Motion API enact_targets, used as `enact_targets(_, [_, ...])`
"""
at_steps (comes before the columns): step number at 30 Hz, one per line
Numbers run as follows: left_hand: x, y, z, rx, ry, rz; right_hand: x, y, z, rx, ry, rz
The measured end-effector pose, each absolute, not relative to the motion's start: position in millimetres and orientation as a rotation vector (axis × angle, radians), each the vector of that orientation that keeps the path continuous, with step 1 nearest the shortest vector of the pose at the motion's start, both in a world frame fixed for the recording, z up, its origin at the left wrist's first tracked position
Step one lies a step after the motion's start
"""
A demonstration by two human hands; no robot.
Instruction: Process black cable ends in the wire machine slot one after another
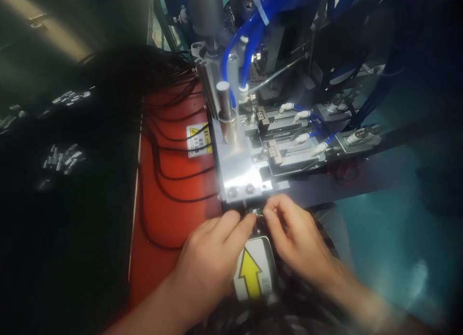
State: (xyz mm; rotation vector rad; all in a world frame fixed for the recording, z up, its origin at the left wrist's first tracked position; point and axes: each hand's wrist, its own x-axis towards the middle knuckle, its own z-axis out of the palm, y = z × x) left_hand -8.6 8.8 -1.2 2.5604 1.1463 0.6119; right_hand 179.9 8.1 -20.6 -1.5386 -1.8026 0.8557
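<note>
Just below the bright metal block [237, 173] of a machine, my two hands meet at a small bundle of thin coloured wires [258, 212]. The thumb and forefinger of my right hand [298, 231] are pinched together on the wire ends from the right. My left hand [213, 248] is closed, its forefinger reaching close to the left end of the wires; whatever its fingers grip is hidden under them. Beneath the hands is a white panel with a yellow arrow [250, 272] pointing toward the block.
Black cables [181, 177] cross a red surface [173, 219] at left, beside a warning label [199, 140]. Small shiny pieces [63, 157] lie in piles on the dark area farther left. Blue air hoses [249, 31] and metal cylinders [294, 149] occupy the back and right.
</note>
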Motion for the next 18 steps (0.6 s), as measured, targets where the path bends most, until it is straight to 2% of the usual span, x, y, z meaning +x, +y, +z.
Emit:
enact_targets(8, [-6.6, 9.0, 1.3, 2.563, 1.152, 0.635, 179.7, 6.4, -15.5, -1.583, -1.846, 0.754])
enact_targets(18, [-4.9, 9.6, 1.1, 2.54, 1.165, 0.639, 179.9, 9.1, -16.5, -1.608, -1.648, 1.121])
